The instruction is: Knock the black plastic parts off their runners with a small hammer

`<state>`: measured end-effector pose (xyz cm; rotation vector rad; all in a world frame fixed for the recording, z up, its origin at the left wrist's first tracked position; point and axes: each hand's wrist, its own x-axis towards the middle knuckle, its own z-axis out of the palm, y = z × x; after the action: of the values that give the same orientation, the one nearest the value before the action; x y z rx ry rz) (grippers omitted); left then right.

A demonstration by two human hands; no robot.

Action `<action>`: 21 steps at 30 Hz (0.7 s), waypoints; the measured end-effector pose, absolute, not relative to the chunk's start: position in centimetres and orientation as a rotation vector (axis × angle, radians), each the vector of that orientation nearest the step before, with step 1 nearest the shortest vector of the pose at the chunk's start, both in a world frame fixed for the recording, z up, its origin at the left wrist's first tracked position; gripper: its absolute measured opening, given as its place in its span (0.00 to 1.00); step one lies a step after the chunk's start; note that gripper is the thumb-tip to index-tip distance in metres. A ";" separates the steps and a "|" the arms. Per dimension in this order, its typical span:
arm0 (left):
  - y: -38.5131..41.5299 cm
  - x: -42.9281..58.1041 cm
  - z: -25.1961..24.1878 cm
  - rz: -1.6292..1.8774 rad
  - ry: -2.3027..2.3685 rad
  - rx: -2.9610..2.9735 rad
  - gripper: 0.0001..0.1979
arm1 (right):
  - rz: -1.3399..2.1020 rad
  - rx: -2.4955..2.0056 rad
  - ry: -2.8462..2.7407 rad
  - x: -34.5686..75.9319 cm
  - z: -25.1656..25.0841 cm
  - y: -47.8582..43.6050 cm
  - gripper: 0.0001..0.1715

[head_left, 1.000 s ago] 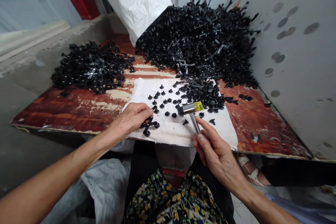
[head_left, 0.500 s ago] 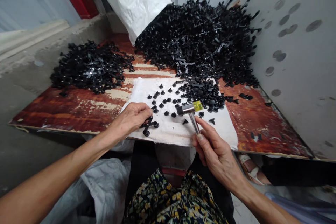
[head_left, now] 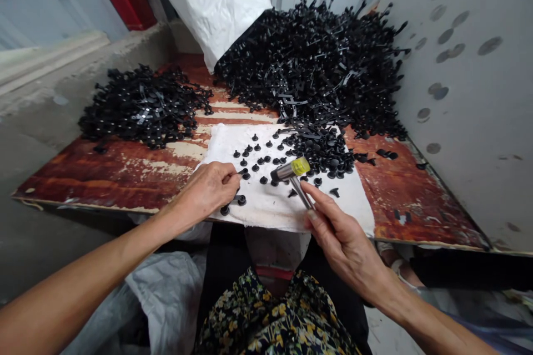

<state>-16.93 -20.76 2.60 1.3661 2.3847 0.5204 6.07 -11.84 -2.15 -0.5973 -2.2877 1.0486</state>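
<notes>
My left hand (head_left: 216,184) is closed in a pinch above the left part of a white cloth (head_left: 287,213). Its fingertips grip a thin black strap piece, mostly hidden, beside an upright black peg (head_left: 245,173). Under the fingers, a black round-ended part (head_left: 241,199) pokes out over the cloth. In my right hand (head_left: 341,233) is a small hammer (head_left: 285,171) with a metal head, one yellow face and one black face. The hammer head hangs over the cloth, tilted, near several black flat-based pegs (head_left: 264,180) standing stem up.
A large heap of black strap pieces (head_left: 316,66) spills from a white sack (head_left: 216,0) at the back. Left of it lies a smaller black pile (head_left: 145,105). The worn red-brown tabletop (head_left: 416,194) meets a grey panel (head_left: 466,105) on the right.
The hammer has shifted left with my right hand. My left hand has turned slightly, and the black parts beneath it have swung left, now more covered by the fingers.
</notes>
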 end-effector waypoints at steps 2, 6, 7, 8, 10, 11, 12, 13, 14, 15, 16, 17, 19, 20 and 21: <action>-20.7 -17.0 2.6 0.487 2.405 1.398 0.13 | 0.970 -0.496 -2.330 5.5 -1.6 -11.4 0.29; -20.8 -17.2 2.4 0.444 2.404 1.417 0.13 | 0.850 -0.369 -2.394 4.0 -0.9 -10.7 0.33; -20.8 -17.2 2.3 0.449 2.404 1.410 0.13 | 0.833 -0.366 -2.423 3.6 -0.7 -10.6 0.33; -20.9 -17.3 2.3 0.458 2.405 1.402 0.13 | 0.815 -0.365 -2.449 3.2 -0.6 -10.6 0.33; -20.9 -17.3 2.2 0.475 2.407 1.390 0.13 | 0.781 -0.360 -2.480 2.6 -0.3 -10.7 0.33; -20.9 -17.3 2.2 0.480 2.407 1.392 0.12 | 0.767 -0.355 -2.486 2.3 -0.2 -10.7 0.33; -20.9 -17.3 2.3 0.482 2.407 1.397 0.12 | 0.751 -0.355 -2.491 2.1 -0.1 -10.8 0.33; -20.9 -17.3 2.3 0.485 2.408 1.404 0.12 | 0.729 -0.358 -2.499 1.8 -0.1 -10.8 0.34; -20.9 -17.3 2.3 0.488 2.408 1.410 0.12 | 0.703 -0.367 -2.522 1.7 -0.1 -10.8 0.34; -20.8 -17.3 2.3 0.492 2.406 1.413 0.12 | 0.671 -0.379 -2.561 1.5 -0.1 -10.8 0.35; -20.8 -17.3 2.2 0.499 2.404 1.411 0.12 | 0.635 -0.390 -2.606 1.4 -0.2 -10.7 0.35; -20.8 -17.4 2.1 0.507 2.401 1.406 0.12 | 0.604 -0.393 -2.646 1.4 -0.2 -10.7 0.35; -20.9 -17.5 1.9 0.525 2.391 1.400 0.12 | 0.582 -0.374 -2.668 1.4 -0.2 -10.6 0.35; -20.9 -17.6 1.7 0.536 2.387 1.402 0.12 | 0.589 -0.361 -2.640 1.4 -0.1 -10.6 0.35; -20.9 -17.7 1.6 0.546 2.382 1.406 0.12 | 0.597 -0.352 -2.595 1.4 0.0 -10.6 0.35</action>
<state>-17.71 -20.88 1.57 1.4060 2.3820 0.5460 1.44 -10.58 -0.02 -0.3515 -2.5946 0.5972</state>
